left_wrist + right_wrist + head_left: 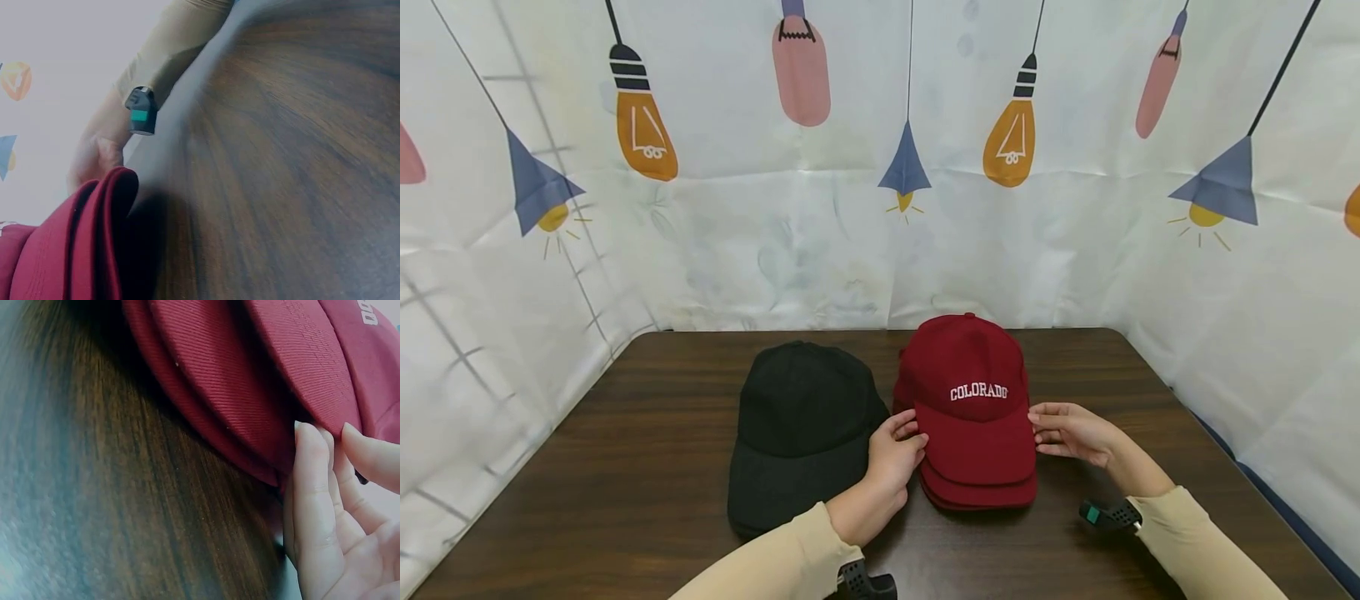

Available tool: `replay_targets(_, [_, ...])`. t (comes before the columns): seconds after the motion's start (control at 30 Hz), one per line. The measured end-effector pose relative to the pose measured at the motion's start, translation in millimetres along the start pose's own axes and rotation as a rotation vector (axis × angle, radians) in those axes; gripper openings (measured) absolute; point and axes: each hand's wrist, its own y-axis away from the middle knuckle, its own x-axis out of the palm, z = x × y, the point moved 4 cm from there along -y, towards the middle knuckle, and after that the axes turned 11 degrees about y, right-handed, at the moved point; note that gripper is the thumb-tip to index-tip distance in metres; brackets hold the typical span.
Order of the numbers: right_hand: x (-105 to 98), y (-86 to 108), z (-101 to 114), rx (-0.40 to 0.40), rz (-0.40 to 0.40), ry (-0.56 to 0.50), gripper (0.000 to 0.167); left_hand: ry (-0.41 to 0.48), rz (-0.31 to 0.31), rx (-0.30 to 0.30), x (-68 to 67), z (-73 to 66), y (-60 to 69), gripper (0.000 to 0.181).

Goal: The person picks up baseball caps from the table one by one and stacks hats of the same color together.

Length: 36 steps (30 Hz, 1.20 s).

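Observation:
Dark red baseball caps are stacked near the middle of the table, the top red cap (973, 446) showing white COLORADO lettering. Lower red brims (977, 498) stick out beneath it. At the right edge of the top brim, my right hand (1071, 432) pinches it between thumb and fingers; the right wrist view shows a gap under this brim (312, 369). My left hand (895, 458) holds the left edge of the same brim, its fingertips partly hidden. Left of the stack, behind my left hand, lies a black cap (805, 408), brim toward me.
The dark brown wooden table (625, 467) has rounded far corners. White curtains (820, 250) printed with lamps and bulbs hang behind it and on both sides. Both wrists carry a black strapped device (1111, 514).

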Motion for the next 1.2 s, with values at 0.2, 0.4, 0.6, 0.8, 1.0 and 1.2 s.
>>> replay_targets(0.2, [0.6, -0.5, 0.8, -0.008, 0.008, 0.010, 0.014, -0.008, 0.001, 0.030, -0.8, 0.8, 0.7, 0.045])
replay_targets(0.4, [2.1, -2.7, -0.1, -0.003, 0.009, 0.030, 0.013, -0.006, 0.006, 0.034, -4.5, 2.2, 0.0, 0.049])
replay_targets(0.6, [3.9, -3.5, -0.9, 0.000, 0.014, 0.034, 0.012, -0.023, 0.004, 0.018, -7.1, 2.6, 1.0, 0.049])
replay_targets(0.8, [4.0, -2.9, -1.8, 0.004, 0.000, 0.037, 0.011, -0.046, 0.021, 0.003, -7.6, 4.8, 2.0, 0.046])
replay_targets(1.0, [4.3, -1.9, -1.7, -0.001, 0.001, 0.029, 0.011, -0.054, 0.015, -0.014, -6.5, 6.8, 0.7, 0.045])
replay_targets(1.2, [2.5, 0.5, 2.8, 0.005, -0.019, 0.096, 0.011, -0.050, 0.031, -0.022, -6.2, 4.5, 1.4, 0.046])
